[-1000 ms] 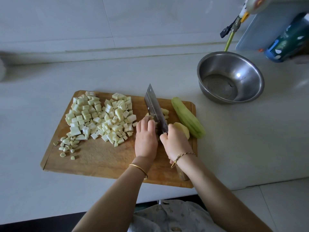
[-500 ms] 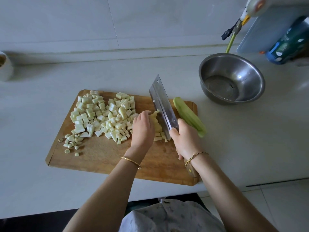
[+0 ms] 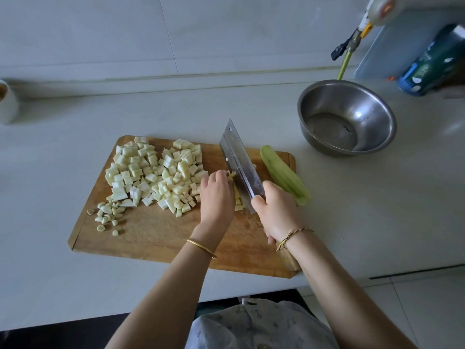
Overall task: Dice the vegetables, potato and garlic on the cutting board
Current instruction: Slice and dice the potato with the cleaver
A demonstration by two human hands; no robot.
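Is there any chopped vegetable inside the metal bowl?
No, the metal bowl holds no pieces; the diced vegetables lie in a heap on the cutting board.

A steel bowl (image 3: 377,117) sits on the white desk (image 3: 63,172), near a blue-green bottle (image 3: 432,64) and a pale board (image 3: 402,46) leaning by the wall. A yellow-green hose (image 3: 343,65) hangs behind the bowl. A white cup (image 3: 7,102) stands far left.
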